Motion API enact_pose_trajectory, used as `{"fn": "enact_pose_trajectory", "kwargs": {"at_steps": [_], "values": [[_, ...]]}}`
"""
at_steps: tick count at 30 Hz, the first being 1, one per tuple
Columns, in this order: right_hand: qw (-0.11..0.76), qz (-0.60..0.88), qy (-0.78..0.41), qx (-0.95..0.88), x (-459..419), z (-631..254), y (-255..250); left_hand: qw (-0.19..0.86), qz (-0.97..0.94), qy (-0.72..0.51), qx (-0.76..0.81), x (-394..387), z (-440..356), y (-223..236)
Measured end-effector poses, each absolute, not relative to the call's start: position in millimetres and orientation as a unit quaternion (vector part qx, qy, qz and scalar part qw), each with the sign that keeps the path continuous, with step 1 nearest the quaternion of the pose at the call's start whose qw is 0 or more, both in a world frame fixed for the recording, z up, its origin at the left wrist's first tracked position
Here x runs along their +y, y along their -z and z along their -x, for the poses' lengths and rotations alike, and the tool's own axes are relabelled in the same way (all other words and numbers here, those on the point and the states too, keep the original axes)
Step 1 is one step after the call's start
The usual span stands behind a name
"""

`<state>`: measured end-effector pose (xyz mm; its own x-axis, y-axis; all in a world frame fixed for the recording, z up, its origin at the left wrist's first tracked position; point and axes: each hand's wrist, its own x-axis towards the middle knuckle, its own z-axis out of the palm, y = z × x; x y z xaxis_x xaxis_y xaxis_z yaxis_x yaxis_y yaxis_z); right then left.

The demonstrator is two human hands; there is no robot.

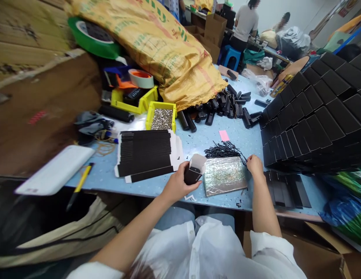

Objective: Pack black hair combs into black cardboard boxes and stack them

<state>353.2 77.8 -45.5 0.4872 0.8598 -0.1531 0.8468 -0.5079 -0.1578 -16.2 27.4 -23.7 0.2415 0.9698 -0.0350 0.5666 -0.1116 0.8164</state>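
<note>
My left hand (180,182) is wrapped around a small black box (193,174), which is tilted with its open end up and its whitish flap raised. At the right edge of a heap of thin black sticks (222,150), my right hand (255,166) is closed in a pinch on a thin black stick (243,159). Between the hands lies a flat block wrapped in shiny, silvery film (225,176), with the heap just behind it. Flattened black cartons (145,153) are stacked in overlapping rows left of my left hand.
A wall of stacked black boxes (311,116) rises at right, with flat black cartons (286,188) before it. Black cylindrical pieces (223,104) spill from a yellow woven sack (168,50). A yellow bin (149,116) holds small metal parts. Other people are at the back.
</note>
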Motion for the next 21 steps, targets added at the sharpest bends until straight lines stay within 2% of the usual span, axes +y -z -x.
{"fn": "enact_pose_trajectory", "kwargs": {"at_steps": [7, 13, 17, 21], "values": [[0.011, 0.861, -0.104, -0.497, 85, -353, 57, 0.362, -0.717, -0.241, 0.545, 27, 17, 28], [0.037, 0.862, -0.119, -0.491, 87, -350, 55, 0.341, -0.711, -0.250, 0.562, 24, 18, 27], [0.089, 0.858, -0.148, -0.484, 88, -346, 41, 0.334, -0.717, -0.250, 0.559, 25, 17, 27], [0.186, 0.826, -0.178, -0.502, 75, -324, 13, 0.345, -0.713, -0.262, 0.551, 25, 17, 27]]}}
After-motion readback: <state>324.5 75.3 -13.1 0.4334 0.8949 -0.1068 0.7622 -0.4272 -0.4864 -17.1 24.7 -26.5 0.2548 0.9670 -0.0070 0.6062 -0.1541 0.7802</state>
